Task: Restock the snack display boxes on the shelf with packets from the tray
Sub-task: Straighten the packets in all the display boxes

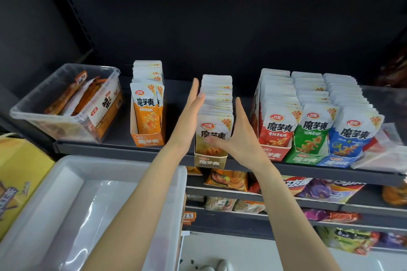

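Observation:
A brown display box (210, 161) stands at the shelf's front edge, packed with a long row of white-topped packets (217, 99). My left hand (193, 105) lies flat with straight fingers against the left side of that row. My right hand (236, 136) presses on the right side, its thumb across the front packet's face. An orange display box (147, 138) to the left holds fewer packets. The white tray (88, 204) sits below at the lower left, and no packets show in it.
Red (275, 154), green (305, 158) and blue (337, 160) display boxes stand full at the right. A clear plastic tub (66, 103) with orange snack sticks sits at the shelf's left end. Lower shelves hold chip bags. A yellow carton (19, 171) is at the far left.

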Demonstrator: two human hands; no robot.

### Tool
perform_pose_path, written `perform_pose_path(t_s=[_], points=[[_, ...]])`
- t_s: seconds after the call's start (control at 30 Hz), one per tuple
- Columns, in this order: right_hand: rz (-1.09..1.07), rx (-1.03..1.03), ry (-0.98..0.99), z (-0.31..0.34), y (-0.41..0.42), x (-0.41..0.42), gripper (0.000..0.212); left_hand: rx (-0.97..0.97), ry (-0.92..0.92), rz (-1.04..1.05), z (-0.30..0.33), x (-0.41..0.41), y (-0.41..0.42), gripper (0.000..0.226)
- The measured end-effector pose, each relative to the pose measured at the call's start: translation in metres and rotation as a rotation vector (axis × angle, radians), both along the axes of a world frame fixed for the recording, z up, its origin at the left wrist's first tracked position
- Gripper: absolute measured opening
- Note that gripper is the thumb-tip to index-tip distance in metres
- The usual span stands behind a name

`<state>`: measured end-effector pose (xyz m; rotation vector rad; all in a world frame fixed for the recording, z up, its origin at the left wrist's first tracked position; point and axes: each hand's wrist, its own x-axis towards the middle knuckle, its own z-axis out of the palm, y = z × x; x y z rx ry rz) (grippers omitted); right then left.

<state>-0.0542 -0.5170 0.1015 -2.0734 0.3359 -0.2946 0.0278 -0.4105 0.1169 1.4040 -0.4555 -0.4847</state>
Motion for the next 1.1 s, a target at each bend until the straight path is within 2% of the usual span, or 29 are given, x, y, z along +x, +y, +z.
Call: perform_pose_path(t_s=[0.07, 0.13, 0.23, 0.33, 0.67, 0.77, 0.83, 0.93, 1.1], points=[[-0.06, -0.055, 0.064, -0.006, 0.003, -0.015, 0.109, 0.025, 0.027, 0.025, -0.012, -0.002, 0.014, 0.075], [-0.112, -0.02, 0.062, -0.015, 0.007, -0.031, 0.094, 0.143, 0.015, -0.037, -0.026, -0.004, 0.031, 0.084], [-0.165, -0.017, 0.015, -0.026, 0.015, -0.041, 0.063, 0.385, -0.135, -0.178, -0.037, -0.011, 0.042, 0.091], [-0.218, -0.124, -0.028, -0.033, 0.018, -0.036, 0.05, 0.497, -0.29, -0.179, -0.038, -0.013, 0.032, 0.082], [-0.402, -0.26, -0.07, -0.037, -0.001, -0.031, 0.055, 0.474, -0.412, -0.152, -0.04, -0.001, -0.019, 0.085], [-0.479, -0.373, -0.153, -0.034, -0.004, -0.043, 0.037, 0.469, -0.428, -0.161, -0.04, 0.0, -0.028, 0.086], [-0.459, -0.511, -0.14, -0.035, -0.005, -0.046, 0.024, 0.48, -0.438, -0.171, -0.039, 0.001, -0.031, 0.085], [-0.402, -0.657, -0.085, -0.04, -0.007, -0.043, 0.023, 0.51, -0.452, -0.197, -0.038, 0.003, -0.032, 0.085], [-0.369, -0.735, -0.036, -0.041, -0.008, -0.035, 0.021, 0.527, -0.429, -0.19, -0.037, 0.002, -0.031, 0.082]])
